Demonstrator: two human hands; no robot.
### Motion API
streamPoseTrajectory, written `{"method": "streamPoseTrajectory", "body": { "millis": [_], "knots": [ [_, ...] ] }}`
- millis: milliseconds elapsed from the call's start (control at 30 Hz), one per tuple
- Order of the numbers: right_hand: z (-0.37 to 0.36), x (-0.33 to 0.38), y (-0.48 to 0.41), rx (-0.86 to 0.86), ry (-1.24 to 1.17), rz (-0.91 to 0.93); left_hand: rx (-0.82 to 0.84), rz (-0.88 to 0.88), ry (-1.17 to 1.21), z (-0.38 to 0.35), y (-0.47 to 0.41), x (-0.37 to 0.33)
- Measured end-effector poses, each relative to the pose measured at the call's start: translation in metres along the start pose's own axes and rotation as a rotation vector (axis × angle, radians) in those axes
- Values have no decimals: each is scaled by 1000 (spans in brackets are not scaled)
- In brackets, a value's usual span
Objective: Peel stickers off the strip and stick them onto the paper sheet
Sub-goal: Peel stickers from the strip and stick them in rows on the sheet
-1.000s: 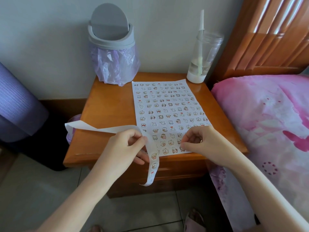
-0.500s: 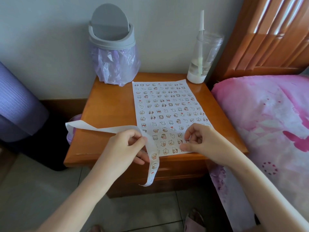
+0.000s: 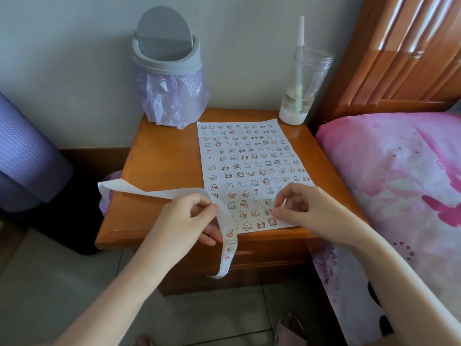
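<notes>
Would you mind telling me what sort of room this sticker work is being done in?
Most likely a bedroom: the paper sheet lies on a wooden bedside table, beside a bed with pink bedding and a wooden headboard.

The nightstand (image 3: 159,158) in the middle of the frame is varnished wood, smooth and glossy, and so is the headboard (image 3: 404,51) at the upper right. On it the paper sheet (image 3: 206,151) looks matt and white; the strip (image 3: 159,192) is smooth paper too. The bin (image 3: 164,46) is matt grey plastic, its liner (image 3: 172,96) a thin, crinkled, shiny purple film. The cup (image 3: 306,78) is clear plastic. The bed cover (image 3: 399,171) at the right is soft pink cloth. The purple mat (image 3: 22,146) at the left has a finely dimpled surface.
</notes>
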State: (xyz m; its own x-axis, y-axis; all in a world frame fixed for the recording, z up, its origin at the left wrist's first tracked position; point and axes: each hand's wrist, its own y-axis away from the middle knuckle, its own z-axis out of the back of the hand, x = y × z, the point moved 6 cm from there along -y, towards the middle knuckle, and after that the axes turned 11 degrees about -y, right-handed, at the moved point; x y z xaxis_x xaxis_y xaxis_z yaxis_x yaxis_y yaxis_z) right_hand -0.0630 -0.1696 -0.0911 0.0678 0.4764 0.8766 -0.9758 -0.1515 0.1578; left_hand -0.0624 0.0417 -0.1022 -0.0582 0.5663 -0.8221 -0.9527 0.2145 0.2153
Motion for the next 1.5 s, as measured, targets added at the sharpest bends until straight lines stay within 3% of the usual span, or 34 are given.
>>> {"method": "streamPoseTrajectory", "body": {
  "millis": [200, 567, 1033, 1233, 1500],
  "knots": [
    [-34, 39, 13, -31, -188, 196, -3, 8, 222, 7, 2, -5],
    [-44, 38, 16, -98, -342, 226, 3, -31, 374, 1, 6, -13],
    [-43, 46, 19, -150, -155, 335, -5, -98, 244, -3, 5, -15],
    [-43, 43, 16, -132, -214, 272, -49, -150, 185, -2, 7, -18],
    [-46, 45, 15, -118, -86, 264, -55, -113, 157, -4, 5, -14]
  ]
}}
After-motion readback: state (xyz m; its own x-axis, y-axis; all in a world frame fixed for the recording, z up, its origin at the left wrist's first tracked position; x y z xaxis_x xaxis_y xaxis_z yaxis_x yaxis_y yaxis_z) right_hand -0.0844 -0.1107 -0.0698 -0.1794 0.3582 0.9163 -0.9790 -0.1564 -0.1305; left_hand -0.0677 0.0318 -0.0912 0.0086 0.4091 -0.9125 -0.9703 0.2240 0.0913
